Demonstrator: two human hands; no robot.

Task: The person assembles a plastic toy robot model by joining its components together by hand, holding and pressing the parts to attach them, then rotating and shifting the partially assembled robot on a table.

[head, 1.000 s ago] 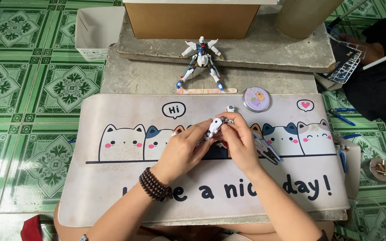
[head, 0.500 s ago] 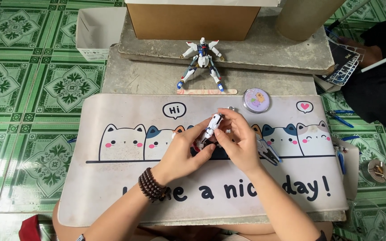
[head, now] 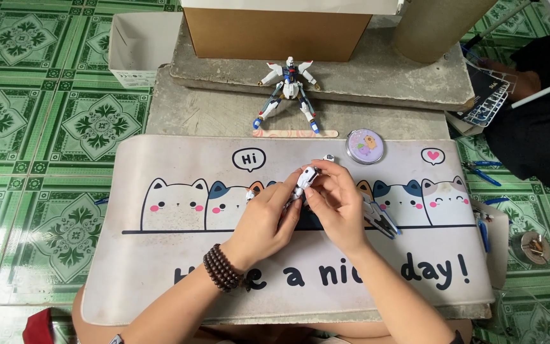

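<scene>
Both hands, left hand (head: 263,220) and right hand (head: 337,202), had fingers closed on a small white moulded plastic model part (head: 305,179), held above the smooth cat-printed desk mat (head: 160,274). A rigid winged robot figure (head: 289,90) stood on rough concrete.

We are looking down at a floor of green patterned tiles (head: 46,127), glossy and catching even daylight. A low grey concrete slab (head: 377,83) is sitting on it, with a second step (head: 198,114) below. A brown cardboard box (head: 275,32) and a tan cylinder (head: 440,25) are standing on the slab, and a small white open box (head: 141,48) is resting on the tiles beside it.
</scene>
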